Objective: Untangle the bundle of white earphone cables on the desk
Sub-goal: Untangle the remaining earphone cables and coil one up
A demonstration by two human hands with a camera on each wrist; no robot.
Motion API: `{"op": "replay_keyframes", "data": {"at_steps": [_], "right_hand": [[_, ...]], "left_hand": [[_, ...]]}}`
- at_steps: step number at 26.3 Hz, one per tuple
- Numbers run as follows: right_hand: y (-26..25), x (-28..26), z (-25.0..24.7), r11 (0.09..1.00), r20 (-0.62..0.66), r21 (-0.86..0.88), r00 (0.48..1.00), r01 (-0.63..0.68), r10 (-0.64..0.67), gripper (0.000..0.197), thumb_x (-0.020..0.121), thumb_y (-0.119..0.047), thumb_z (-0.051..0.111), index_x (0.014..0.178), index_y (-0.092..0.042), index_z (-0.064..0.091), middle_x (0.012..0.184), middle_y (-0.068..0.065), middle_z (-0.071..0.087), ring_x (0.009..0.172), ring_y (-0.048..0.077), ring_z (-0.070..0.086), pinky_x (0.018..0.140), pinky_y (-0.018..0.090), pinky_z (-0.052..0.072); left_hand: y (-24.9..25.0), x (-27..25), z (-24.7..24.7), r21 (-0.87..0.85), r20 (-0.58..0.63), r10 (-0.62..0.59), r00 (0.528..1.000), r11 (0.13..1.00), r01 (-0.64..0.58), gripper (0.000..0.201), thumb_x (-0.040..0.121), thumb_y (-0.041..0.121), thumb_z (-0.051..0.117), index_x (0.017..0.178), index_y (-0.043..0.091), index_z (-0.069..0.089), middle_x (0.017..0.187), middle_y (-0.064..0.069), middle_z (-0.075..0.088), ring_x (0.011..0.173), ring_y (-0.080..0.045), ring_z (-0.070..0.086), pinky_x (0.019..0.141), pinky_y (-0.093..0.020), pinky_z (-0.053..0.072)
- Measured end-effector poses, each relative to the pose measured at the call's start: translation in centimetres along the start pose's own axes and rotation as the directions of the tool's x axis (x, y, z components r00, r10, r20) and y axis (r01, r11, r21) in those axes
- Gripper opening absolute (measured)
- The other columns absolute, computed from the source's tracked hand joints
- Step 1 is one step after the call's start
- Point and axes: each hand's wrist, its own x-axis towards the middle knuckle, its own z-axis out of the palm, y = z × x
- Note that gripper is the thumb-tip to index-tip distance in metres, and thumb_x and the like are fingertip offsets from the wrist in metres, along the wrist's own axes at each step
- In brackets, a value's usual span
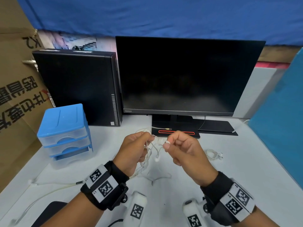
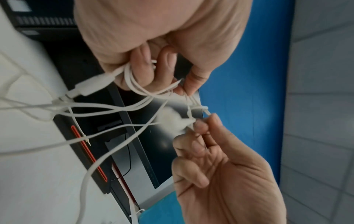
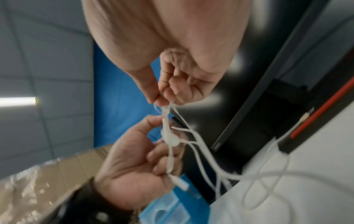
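The right hand (image 1: 183, 150) pinches a strand of the white earphone cables (image 1: 151, 154) between thumb and forefinger while the left hand (image 1: 134, 149) curls its fingers round several loops, both raised above the desk (image 1: 246, 169), probably so the knot hangs slack between them and its crossings can be read. The cables trail from the hands down to the desk, in front of the monitor (image 1: 185, 76). Which strand passes through which loop is lost to blur in both wrist views, and a separate small coil (image 1: 214, 154) lies well apart.
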Motion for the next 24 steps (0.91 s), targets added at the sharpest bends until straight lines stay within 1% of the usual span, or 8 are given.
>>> {"op": "replay_keyframes", "data": {"at_steps": [3, 6, 8, 12, 15, 19, 21, 24], "right_hand": [[0.8, 0.1, -0.4, 0.975, 0.072, -0.223, 0.997, 0.019, -0.003, 0.022, 0.079, -0.004, 0.079, 0.085, -0.016, 0.061, 0.067, -0.008, 0.053, 0.064, 0.011, 0.048, 0.060, 0.020, 0.044], [1.3, 0.0, -0.2, 0.874, 0.055, -0.484, 0.996, -0.033, 0.069, 0.038, 0.071, -0.018, 0.087, 0.090, -0.026, 0.055, 0.066, -0.004, 0.047, 0.061, 0.015, 0.044, 0.057, 0.025, 0.046], [1.5, 0.1, -0.3, 0.803, -0.021, -0.595, 1.000, -0.017, 0.005, 0.026, 0.078, -0.022, 0.081, 0.083, -0.028, 0.056, 0.064, -0.002, 0.049, 0.057, 0.006, 0.043, 0.058, 0.022, 0.045], [1.3, 0.4, -1.0, 0.912, -0.121, -0.411, 0.992, -0.024, -0.029, 0.015, 0.086, -0.017, 0.074, 0.074, -0.014, 0.066, 0.075, 0.001, 0.062, 0.059, 0.006, 0.051, 0.055, 0.025, 0.046], [1.0, 0.5, -0.9, 0.975, -0.102, -0.215, 0.994, -0.062, 0.041, 0.014, 0.086, -0.007, 0.073, 0.075, -0.012, 0.067, 0.081, 0.000, 0.067, 0.082, 0.016, 0.064, 0.067, 0.037, 0.060], [-0.6, 0.5, -1.2, 0.981, -0.104, 0.110, 0.979, -0.161, 0.173, 0.013, 0.089, -0.004, 0.067, 0.077, -0.005, 0.061, 0.054, 0.007, 0.054, 0.047, 0.021, 0.054, 0.047, 0.027, 0.045], [-0.6, 0.5, -1.4, 0.979, -0.157, 0.018, 0.966, -0.203, 0.203, 0.019, 0.090, -0.014, 0.068, 0.075, -0.003, 0.066, 0.045, 0.000, 0.038, 0.039, 0.014, 0.034, 0.043, 0.022, 0.033], [-0.5, 0.5, -1.2, 0.952, -0.197, -0.139, 0.950, -0.272, 0.242, 0.034, 0.094, -0.028, 0.063, 0.069, -0.008, 0.072, 0.047, -0.007, 0.031, 0.043, 0.008, 0.029, 0.052, 0.021, 0.029]], "left_hand": [[-0.1, 0.1, -0.1, -0.044, -0.019, 0.020, 1.000, 0.999, -0.020, 0.024, 0.087, 0.009, 0.058, 0.065, 0.013, 0.049, 0.071, -0.004, 0.033, 0.044, -0.011, 0.020, 0.037, -0.020, 0.018], [-0.3, 0.2, 0.1, -0.047, -0.034, 0.035, 0.999, 0.998, -0.036, 0.024, 0.087, 0.008, 0.058, 0.065, 0.013, 0.050, 0.069, -0.004, 0.033, 0.044, -0.010, 0.021, 0.037, -0.020, 0.019], [-0.4, 0.1, 0.3, -0.023, -0.036, 0.052, 0.998, 0.998, -0.052, 0.026, 0.087, 0.008, 0.059, 0.063, 0.014, 0.052, 0.067, -0.004, 0.034, 0.043, -0.010, 0.024, 0.038, -0.020, 0.021], [-1.0, 0.2, 0.1, 0.266, -0.071, 0.342, 0.937, 0.912, -0.313, 0.026, 0.088, 0.010, 0.067, 0.063, 0.014, 0.060, 0.059, 0.006, 0.055, 0.051, -0.008, 0.050, 0.055, -0.019, 0.039], [-1.2, 0.4, -0.5, 0.359, -0.091, 0.445, 0.891, 0.849, -0.387, 0.038, 0.089, 0.025, 0.070, 0.062, 0.006, 0.052, 0.056, 0.000, 0.046, 0.051, -0.013, 0.041, 0.059, -0.026, 0.039], [-0.8, 0.5, -1.5, 0.350, -0.067, 0.328, 0.942, 0.892, -0.286, 0.070, 0.089, 0.054, 0.055, 0.060, -0.006, 0.034, 0.061, -0.013, 0.027, 0.056, -0.023, 0.028, 0.060, -0.026, 0.032], [-0.9, 0.4, -1.8, 0.403, 0.006, 0.251, 0.968, 0.885, -0.232, 0.081, 0.081, 0.071, 0.047, 0.057, -0.006, 0.040, 0.061, -0.014, 0.036, 0.056, -0.020, 0.037, 0.065, -0.026, 0.034], [-0.6, 0.2, -1.5, 0.326, 0.087, 0.115, 0.990, 0.935, -0.137, 0.085, 0.083, 0.074, 0.034, 0.054, -0.002, 0.056, 0.074, -0.009, 0.065, 0.055, -0.014, 0.045, 0.058, -0.023, 0.030]]}}
